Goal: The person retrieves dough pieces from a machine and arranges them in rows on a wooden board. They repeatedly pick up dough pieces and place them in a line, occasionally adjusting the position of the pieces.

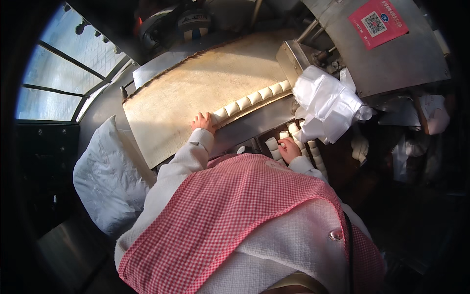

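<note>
A row of plump white dough pieces (pixel 243 103) runs along the near edge of a pale cloth-like board (pixel 183 92). At the row's left end is my left hand (pixel 204 123), its fingers bent on the board against the last piece. It is not clear whether they grip that piece. Lower down and to the right, my right hand (pixel 289 149) is among more dough pieces (pixel 272 144) lined up in several rows below board level. Its fingers are curled beside one piece, and their tips are partly hidden, so a hold on it cannot be made out.
A roll of clear plastic bags (pixel 326 103) hangs right of the board, partly over the lower dough rows. Behind it stands a metal box (pixel 292 60). A white sack (pixel 110 180) leans at the left. A steel panel (pixel 411 66) with a pink printed-code sign (pixel 378 22) is at upper right.
</note>
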The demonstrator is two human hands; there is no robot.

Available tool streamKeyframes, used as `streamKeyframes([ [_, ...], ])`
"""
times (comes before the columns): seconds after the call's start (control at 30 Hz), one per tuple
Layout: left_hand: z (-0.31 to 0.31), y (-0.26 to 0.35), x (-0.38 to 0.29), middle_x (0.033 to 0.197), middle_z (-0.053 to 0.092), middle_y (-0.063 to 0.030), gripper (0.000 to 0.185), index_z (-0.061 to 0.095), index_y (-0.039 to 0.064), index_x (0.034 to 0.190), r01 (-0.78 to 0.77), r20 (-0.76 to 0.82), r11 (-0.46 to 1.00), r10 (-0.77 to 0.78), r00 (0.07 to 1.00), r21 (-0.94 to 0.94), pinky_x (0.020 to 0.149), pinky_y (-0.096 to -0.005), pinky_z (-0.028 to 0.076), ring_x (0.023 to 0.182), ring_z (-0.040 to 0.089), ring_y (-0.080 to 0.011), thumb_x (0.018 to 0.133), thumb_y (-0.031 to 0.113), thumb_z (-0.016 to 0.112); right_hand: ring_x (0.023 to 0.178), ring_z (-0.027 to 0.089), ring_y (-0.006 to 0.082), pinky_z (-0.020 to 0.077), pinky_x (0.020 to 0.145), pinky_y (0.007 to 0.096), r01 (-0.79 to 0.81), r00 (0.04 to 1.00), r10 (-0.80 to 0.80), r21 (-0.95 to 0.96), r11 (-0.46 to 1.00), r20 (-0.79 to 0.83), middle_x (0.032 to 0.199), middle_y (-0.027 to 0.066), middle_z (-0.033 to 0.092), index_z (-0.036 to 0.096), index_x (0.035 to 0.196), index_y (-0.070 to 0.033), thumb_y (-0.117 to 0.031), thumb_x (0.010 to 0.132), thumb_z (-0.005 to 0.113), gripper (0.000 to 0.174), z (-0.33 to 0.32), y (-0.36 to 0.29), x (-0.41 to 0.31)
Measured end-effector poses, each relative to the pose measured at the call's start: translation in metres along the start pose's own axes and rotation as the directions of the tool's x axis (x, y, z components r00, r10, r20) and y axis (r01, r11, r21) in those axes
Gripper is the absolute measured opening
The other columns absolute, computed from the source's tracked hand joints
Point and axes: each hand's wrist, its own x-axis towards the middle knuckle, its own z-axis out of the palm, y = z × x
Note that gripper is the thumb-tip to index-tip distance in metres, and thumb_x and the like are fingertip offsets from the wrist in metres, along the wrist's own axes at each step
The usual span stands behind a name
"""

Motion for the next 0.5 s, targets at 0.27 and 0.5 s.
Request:
streamKeyframes([
  [0.27,0.000,-0.013,-0.012,0.112,0.053,-0.0114,0.062,0.056,0.016,0.114,-0.009,-0.097,0.995,-0.001,0.995,-0.103,0.088,-0.0417,0.043,0.107,0.052,-0.0283,0.064,0.045,0.080,0.073,0.061,0.0214,0.0501,0.069,0.0333,-0.010,0.999,0.010,0.003,1.000,0.035,0.103,0.0110,0.058,0.063,0.105,-0.002,-0.014,0.083,0.063,0.026,0.000,0.003,-0.001],
  [0.5,0.006,-0.036,-0.024,0.111,0.058,-0.0086,0.066,0.052,0.016,0.119,0.040,-0.093,0.995,-0.049,0.995,-0.089,0.084,-0.0404,0.046,0.106,0.056,-0.0264,0.065,0.044,0.079,0.073,0.062,0.0217,0.0500,0.072,0.0338,0.003,0.997,0.000,-0.034,0.999,0.077,0.105,0.0105,0.058,0.063,0.106,-0.003,-0.016,0.083,0.063,0.027,0.005,-0.002,0.005],
])
